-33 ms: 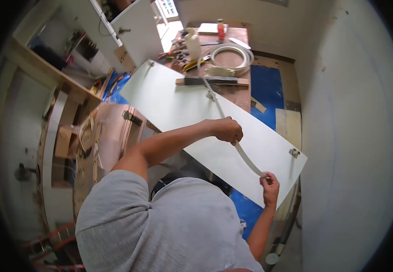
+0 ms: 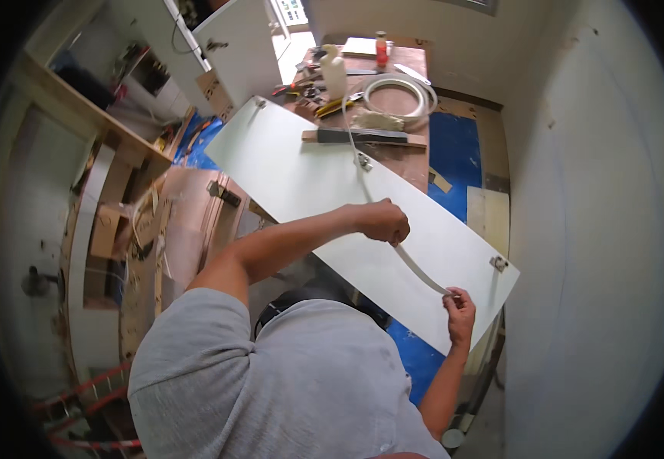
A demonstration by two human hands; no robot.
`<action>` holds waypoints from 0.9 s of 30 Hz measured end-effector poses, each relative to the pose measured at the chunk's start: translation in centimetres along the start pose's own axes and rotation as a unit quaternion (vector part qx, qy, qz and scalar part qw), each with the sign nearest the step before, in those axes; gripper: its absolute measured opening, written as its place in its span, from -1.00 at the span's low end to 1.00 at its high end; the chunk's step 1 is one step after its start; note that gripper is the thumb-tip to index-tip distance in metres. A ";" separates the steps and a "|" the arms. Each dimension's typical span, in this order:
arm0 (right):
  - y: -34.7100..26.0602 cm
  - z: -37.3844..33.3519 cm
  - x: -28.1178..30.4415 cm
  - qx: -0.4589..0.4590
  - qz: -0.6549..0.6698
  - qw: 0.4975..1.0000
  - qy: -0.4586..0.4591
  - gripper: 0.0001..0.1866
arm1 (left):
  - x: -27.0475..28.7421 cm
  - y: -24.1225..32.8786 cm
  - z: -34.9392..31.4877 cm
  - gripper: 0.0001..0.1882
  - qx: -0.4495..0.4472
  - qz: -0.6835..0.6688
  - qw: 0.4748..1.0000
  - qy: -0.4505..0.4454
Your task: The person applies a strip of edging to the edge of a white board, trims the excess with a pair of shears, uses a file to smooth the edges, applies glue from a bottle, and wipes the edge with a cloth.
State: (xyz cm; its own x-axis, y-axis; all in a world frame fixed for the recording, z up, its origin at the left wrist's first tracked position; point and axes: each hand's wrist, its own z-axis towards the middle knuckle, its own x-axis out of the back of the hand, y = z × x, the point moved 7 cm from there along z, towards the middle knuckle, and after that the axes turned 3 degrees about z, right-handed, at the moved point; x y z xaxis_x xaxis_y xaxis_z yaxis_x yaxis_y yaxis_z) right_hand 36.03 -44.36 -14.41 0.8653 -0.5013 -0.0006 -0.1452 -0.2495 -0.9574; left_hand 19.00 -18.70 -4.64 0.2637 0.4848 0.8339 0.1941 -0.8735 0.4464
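A long white panel [image 2: 294, 168] with metal hinges [image 2: 498, 265] on its far edge lies slantwise before me. Over it runs a narrow pale strip of edge banding [image 2: 422, 271], which leads back to a coil of the same banding [image 2: 395, 79]. My left hand [image 2: 383, 221] is closed around the strip, above the middle of the panel. At the strip's near end, my right hand [image 2: 460, 315] pinches it between thumb and fingers by the panel's right part. Between the two hands the strip sags in a shallow curve.
Behind the panel, a brown worktable [image 2: 408, 164] carries a white bottle [image 2: 333, 73], a red bottle [image 2: 382, 52], a black-wrapped bar [image 2: 362, 137] and several tools. Blue sheeting [image 2: 458, 161] covers floor beside it. Brown boards [image 2: 187, 206] stand left; a wall [image 2: 592, 229] rises right.
The view has shifted slightly, so the table and coil sit a little farther right and lower. My right hand has risen a touch with the strip's end. Both hands keep their hold.
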 end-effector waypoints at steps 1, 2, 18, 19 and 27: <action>-1.4 2.0 -0.7 0.041 -0.063 0.997 -0.016 -0.82 | -1.0 -1.4 -1.3 -0.90 0.016 -0.031 0.999 0.035; -2.8 3.7 -1.2 0.085 -0.125 0.988 -0.020 -0.83 | -1.4 -1.9 -2.1 -0.89 0.026 -0.051 0.998 0.034; -13.0 15.7 -11.4 0.076 -0.333 0.938 -0.053 -0.83 | -4.6 -21.0 -17.3 -0.91 0.118 -0.304 0.924 0.199; -12.3 15.5 -12.3 0.055 -0.347 0.933 -0.071 -0.82 | -5.1 -21.5 -17.5 -0.90 0.106 -0.310 0.927 0.184; -3.0 14.2 -15.2 -0.024 -0.487 0.869 -0.081 -0.84 | -7.6 -23.6 -18.1 -0.81 0.054 -0.268 0.952 0.137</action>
State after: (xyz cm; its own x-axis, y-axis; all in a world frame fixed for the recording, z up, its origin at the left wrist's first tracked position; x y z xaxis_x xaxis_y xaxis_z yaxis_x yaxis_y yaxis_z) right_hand 30.16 -24.19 -15.65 0.6443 0.0903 0.7594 0.6779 -0.5271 -0.5125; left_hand -4.67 -2.56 -15.62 -0.1547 0.8170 0.5554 0.3319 -0.4865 0.8082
